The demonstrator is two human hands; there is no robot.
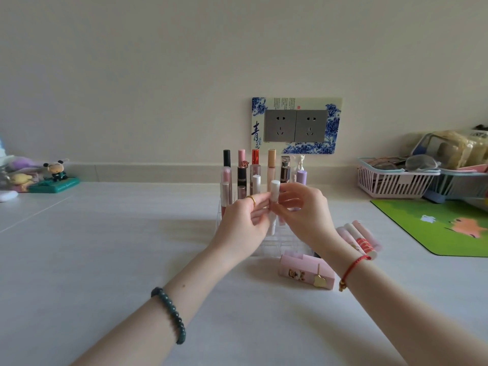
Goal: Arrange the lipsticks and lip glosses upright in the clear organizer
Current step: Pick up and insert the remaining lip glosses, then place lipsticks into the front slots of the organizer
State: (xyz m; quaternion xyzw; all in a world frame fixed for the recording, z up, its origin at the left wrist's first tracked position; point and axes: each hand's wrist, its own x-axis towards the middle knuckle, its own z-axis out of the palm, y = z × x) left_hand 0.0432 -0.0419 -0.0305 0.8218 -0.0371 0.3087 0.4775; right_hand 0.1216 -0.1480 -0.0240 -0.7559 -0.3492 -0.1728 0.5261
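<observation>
At the centre of the frame, both hands meet over the clear organizer (pixel 274 243): the left hand (pixel 244 220) and the right hand (pixel 303 212) pinch a white-capped tube (pixel 274 204) between their fingertips, holding it upright just above the front compartments. It looks about to go into a slot, though which one I cannot tell, since the hands hide the grid.

The job seems past halfway. The back rows already hold upright tubes, among them a black-capped gloss (pixel 226 167), a pink-capped lipstick (pixel 241 170), a red-capped one (pixel 255 165), a peach tube (pixel 271 166) and a lilac tube (pixel 301 177). Left to do: a small cluster of pink tubes (pixel 359 239) lying flat at right of centre, just beyond the right wrist, and a pink box (pixel 306 272) lying at lower centre (whether it belongs in the organizer is unclear).

Around the edges sit a pink basket (pixel 390 183) at the right, a green mat (pixel 443 225) below it, and figurines (pixel 52 173) at the far left. Nothing blocks the organizer except the tall tubes at the back, which could be knocked.
</observation>
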